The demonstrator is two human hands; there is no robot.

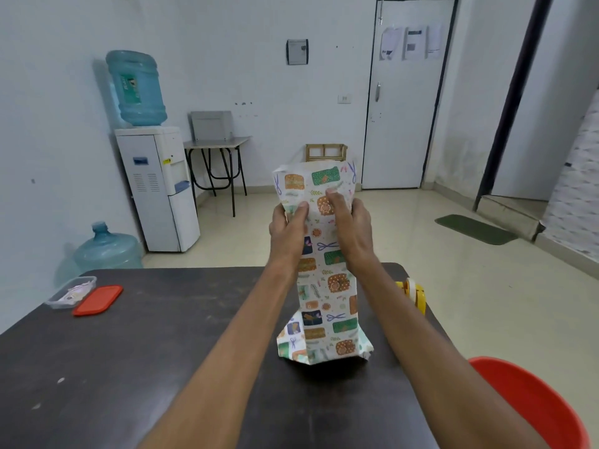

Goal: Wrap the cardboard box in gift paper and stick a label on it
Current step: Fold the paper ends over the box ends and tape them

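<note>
A tall parcel in patterned gift paper point(327, 296) stands upright on the dark table point(162, 351). The cardboard box inside is hidden by the paper. Loose paper flares open at the top and at the bottom end. My left hand point(287, 231) grips the upper part from the left, thumb pressed on the front. My right hand point(351, 228) grips it from the right, fingers curled over the front of the paper. Any label sits out of sight.
A clear plastic container point(69, 291) with small items and its red lid point(97, 300) lie at the table's left. A yellow tape dispenser point(413, 293) sits at the right edge. A red bucket point(531, 403) stands at the lower right. A water dispenser stands by the back wall.
</note>
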